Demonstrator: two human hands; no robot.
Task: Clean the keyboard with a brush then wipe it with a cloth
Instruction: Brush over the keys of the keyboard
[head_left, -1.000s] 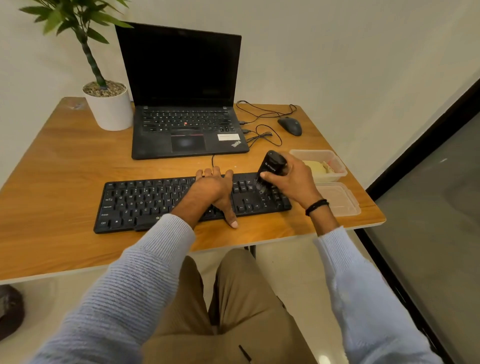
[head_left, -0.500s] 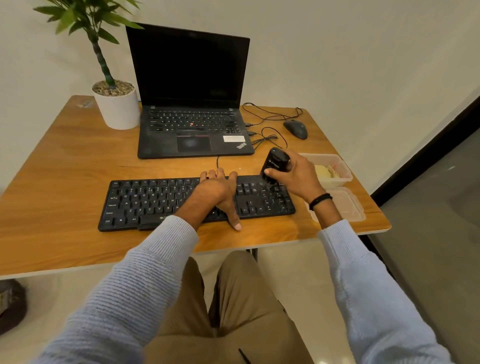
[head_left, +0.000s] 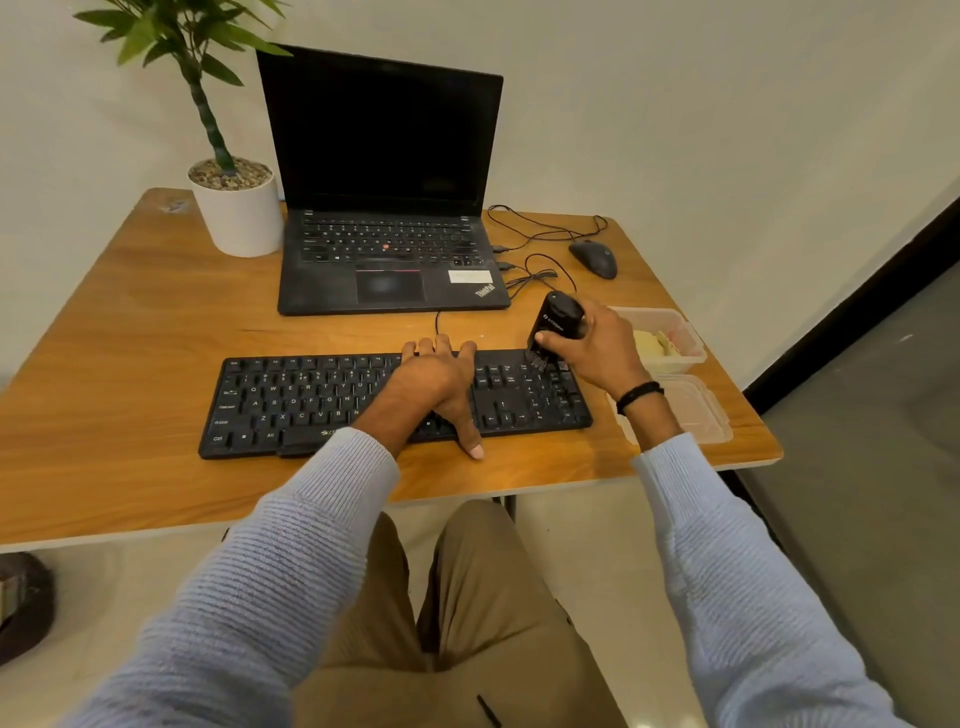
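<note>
- Head view: the keyboard is laid on the table in front of the laptop, its long axis running left to right.
- The brush is gripped in the closed right hand, bristles down on the keyboard's far right corner.
- The left hand is laid flat and open across the keyboard's middle, holding nothing.
- Unbrushed keys are judged to lie leftward of the brush; the right hand is nearer.
- "ThinkPad" is read on the laptop; the brush's lettering is illegible.
- A cloth, apparently, is seen in the tub right of the keyboard.
</note>
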